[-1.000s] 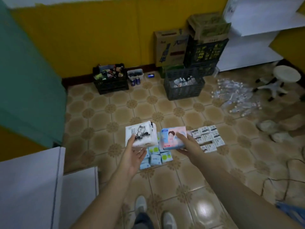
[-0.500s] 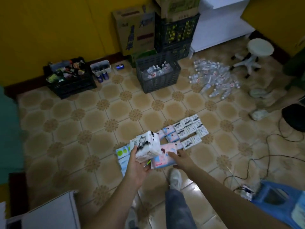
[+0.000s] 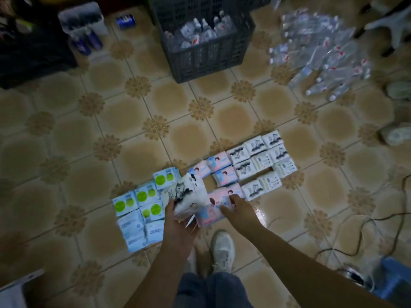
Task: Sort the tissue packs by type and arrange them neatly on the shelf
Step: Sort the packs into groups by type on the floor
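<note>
My left hand (image 3: 178, 223) grips a white tissue pack with a grey cartoon animal (image 3: 188, 196), held tilted just above the floor. My right hand (image 3: 239, 211) holds a pink tissue pack (image 3: 213, 211) low over the floor beside it. Below them on the tiles lie sorted groups: green-and-white packs (image 3: 142, 202) at the left, pink packs (image 3: 222, 172) in the middle, white cartoon packs (image 3: 260, 161) at the right. No shelf shows in this view.
A dark crate of water bottles (image 3: 204, 41) stands at the back. Loose bottles (image 3: 322, 56) lie at the back right. A black cable (image 3: 360, 232) runs over the floor at right, near a blue object (image 3: 395, 278). My white shoe (image 3: 222, 247) is below the packs.
My view tipped down and came closer to the floor. Both hands lowered their packs toward the sorted rows; the pink pack now sits near the pink group.
</note>
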